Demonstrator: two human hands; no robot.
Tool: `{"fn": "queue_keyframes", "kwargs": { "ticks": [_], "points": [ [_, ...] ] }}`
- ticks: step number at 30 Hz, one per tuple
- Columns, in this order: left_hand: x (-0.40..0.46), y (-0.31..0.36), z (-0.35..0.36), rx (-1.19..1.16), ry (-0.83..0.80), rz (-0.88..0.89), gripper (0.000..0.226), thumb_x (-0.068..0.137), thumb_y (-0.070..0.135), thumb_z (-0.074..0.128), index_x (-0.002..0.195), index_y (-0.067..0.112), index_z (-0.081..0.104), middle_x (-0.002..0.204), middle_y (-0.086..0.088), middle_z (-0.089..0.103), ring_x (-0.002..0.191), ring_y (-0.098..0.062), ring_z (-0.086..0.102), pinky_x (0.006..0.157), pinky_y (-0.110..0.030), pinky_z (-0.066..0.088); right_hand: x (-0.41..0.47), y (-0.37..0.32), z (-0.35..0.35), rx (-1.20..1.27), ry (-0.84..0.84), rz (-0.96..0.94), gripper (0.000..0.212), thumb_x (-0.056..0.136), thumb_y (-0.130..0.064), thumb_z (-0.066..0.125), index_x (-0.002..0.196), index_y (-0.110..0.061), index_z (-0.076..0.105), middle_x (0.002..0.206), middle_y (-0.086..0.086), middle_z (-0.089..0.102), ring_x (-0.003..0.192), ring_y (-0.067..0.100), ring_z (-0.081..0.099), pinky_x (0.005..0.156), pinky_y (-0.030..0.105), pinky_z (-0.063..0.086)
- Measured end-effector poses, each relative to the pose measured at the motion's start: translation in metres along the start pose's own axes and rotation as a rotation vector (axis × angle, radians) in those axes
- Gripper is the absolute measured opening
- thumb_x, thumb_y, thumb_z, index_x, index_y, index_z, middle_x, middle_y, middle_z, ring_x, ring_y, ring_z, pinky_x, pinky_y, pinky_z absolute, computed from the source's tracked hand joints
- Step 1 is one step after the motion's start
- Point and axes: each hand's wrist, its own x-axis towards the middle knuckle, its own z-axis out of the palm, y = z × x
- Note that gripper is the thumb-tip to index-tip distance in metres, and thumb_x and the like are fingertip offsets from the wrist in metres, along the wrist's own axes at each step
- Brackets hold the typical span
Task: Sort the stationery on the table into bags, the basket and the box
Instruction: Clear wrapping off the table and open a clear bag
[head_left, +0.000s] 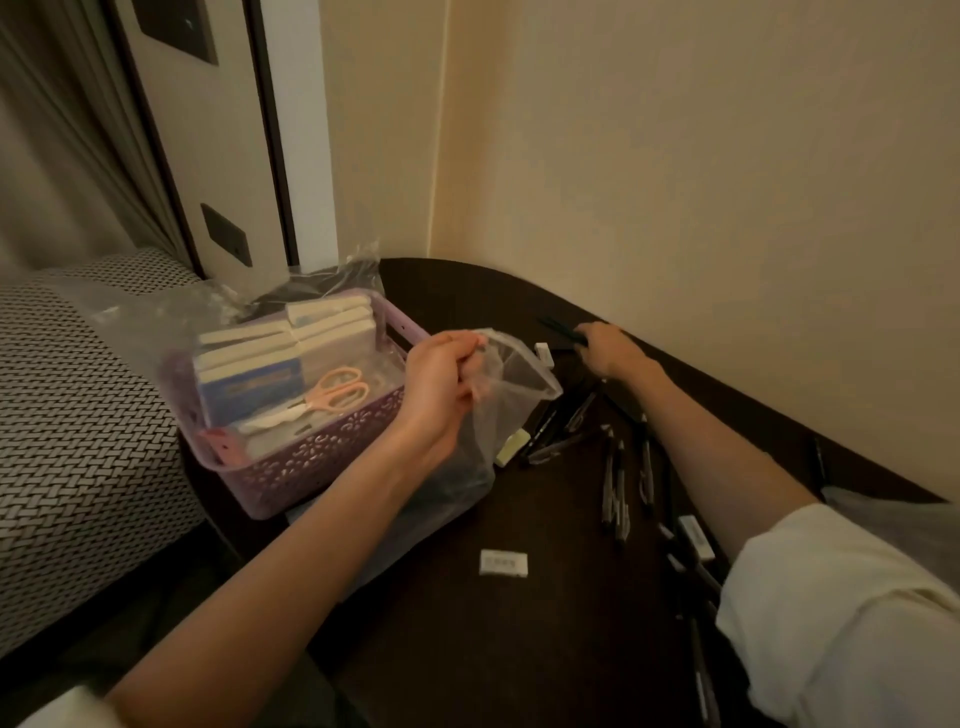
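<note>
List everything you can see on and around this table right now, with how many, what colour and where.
Basket: one, purple, left end of the table.
Scissors: one pair, orange handles, inside the basket.
Boxed packs: several, white and blue, stacked in the basket.
Clear bag: one, held open beside the basket.
Pens: many, dark, scattered over the table's right half.
Erasers: at least four, white, spread among the pens.
Table: one, dark brown, against the wall.
Cushion: one, woven grey, left of the table.
Left hand: grips the bag's rim.
Right hand: holds dark pens near the wall.
</note>
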Motion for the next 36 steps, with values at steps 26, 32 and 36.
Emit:
{"fn": "queue_keyframes", "kwargs": {
  "ticks": [26,32,36],
  "points": [
    [-0.027,-0.018,0.001,0.027,0.012,0.038,0.021,0.097,0.009,0.049,0.081,0.006,0.062,0.057,0.001,0.043,0.042,-0.006,0.034,0.044,-0.016,0.036,-0.097,-0.037,-0.030,0.225,0.323,-0.208,0.025,0.103,-0.024,0.039,0.117,-0.004,0.043,0.104,0.006,0.042,0.076,0.016,0.051,0.066,0.029,0.040],
    [-0.055,-0.027,0.018,0.239,-0.069,0.094,0.017,0.097,0.009,0.051,0.090,0.002,0.065,0.061,-0.002,0.051,0.047,-0.008,0.043,0.055,-0.026,0.039,-0.179,-0.026,-0.037,0.968,0.364,-0.089,0.005,0.104,-0.018,0.038,0.104,-0.013,0.040,0.075,0.001,0.055,0.048,-0.002,0.047,0.056,0.017,0.035],
    [-0.070,-0.032,0.030,0.325,-0.116,0.138,0.014,0.096,0.007,0.052,0.094,0.000,0.064,0.061,0.000,0.053,0.046,-0.005,0.045,0.045,-0.016,0.040,-0.231,-0.019,-0.051,1.514,0.565,0.048,0.020,0.094,-0.019,0.059,0.077,-0.016,0.048,0.053,-0.006,0.037,0.039,0.004,0.026,0.036,0.016,0.019]
  ]
}}
